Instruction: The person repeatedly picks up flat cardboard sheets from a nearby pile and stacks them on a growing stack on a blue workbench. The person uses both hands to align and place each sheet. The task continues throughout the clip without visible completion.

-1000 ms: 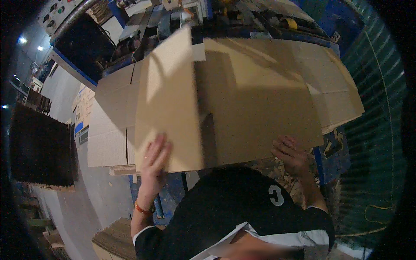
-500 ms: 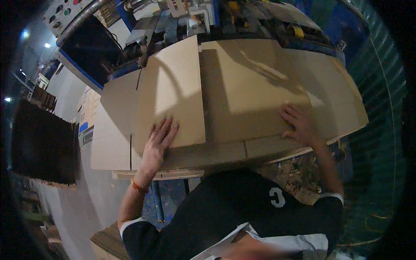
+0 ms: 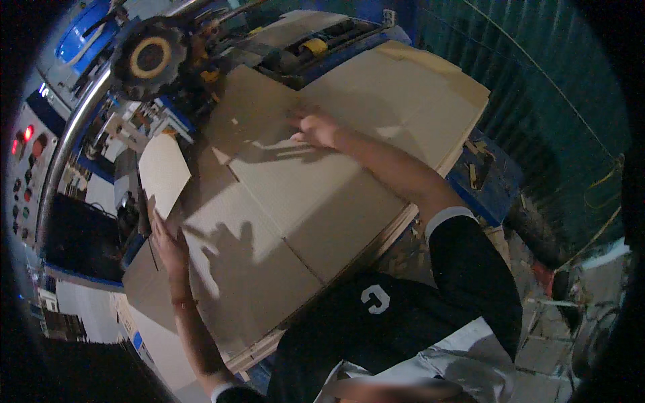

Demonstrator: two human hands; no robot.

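Note:
My left hand (image 3: 170, 250) is open, its fingers stretched out at the lower end of a pale cardboard flap (image 3: 165, 173) beside the machine. Whether the fingertips press on the flap I cannot tell. Over the cardboard sheets my right hand (image 3: 316, 129) reaches forward, fingers apart and somewhat blurred, holding nothing visible. Just ahead of it lies a browner cardboard sheet (image 3: 247, 107), its far edge at the machine. Beneath both hands a broad, creased cardboard sheet (image 3: 269, 248) lies on a stack, with shadows of my hands across it.
The machine (image 3: 289, 54) runs along the far side, with a dark handwheel (image 3: 149, 59) and a metal rail (image 3: 75, 127). A control panel (image 3: 28, 171) with lit red lamps stands at the left. Cardboard scraps (image 3: 478, 164) lie at the right, before a green corrugated wall (image 3: 524, 87).
My view has turned left. The upper cardboard sheet has shifted away from me into the machine. My right hand has moved forward and inward; my left hand stays by the flap's near end.

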